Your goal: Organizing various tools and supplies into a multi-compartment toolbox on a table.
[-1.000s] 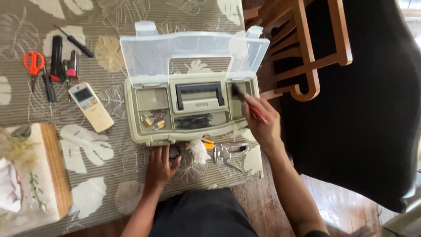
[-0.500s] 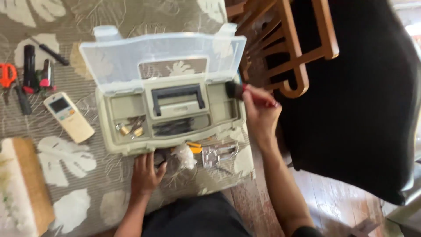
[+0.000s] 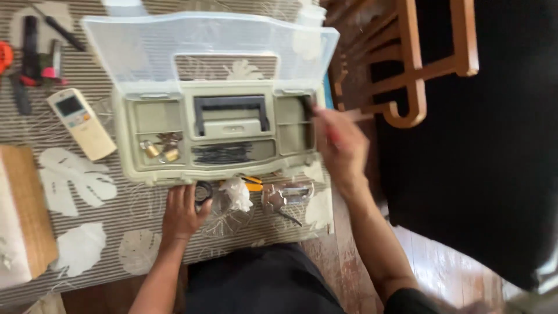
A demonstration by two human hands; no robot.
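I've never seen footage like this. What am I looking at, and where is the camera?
The camera sits on a person's head, looking down at their own two bare hands; there is no machine. On a leaf-patterned tablecloth stands a beige toolbox with its clear lid open. The right hand holds a small dark-tipped, red-handled tool over the box's right compartment; the blur hides what kind. The left hand rests flat on the cloth before the box, touching a small black ring. A remote control lies to the left.

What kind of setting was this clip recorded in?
Probably a home dining area: a table under a leaf-print tablecloth, a wooden chair beside it, and wood flooring. A toolbox sits open on the table.
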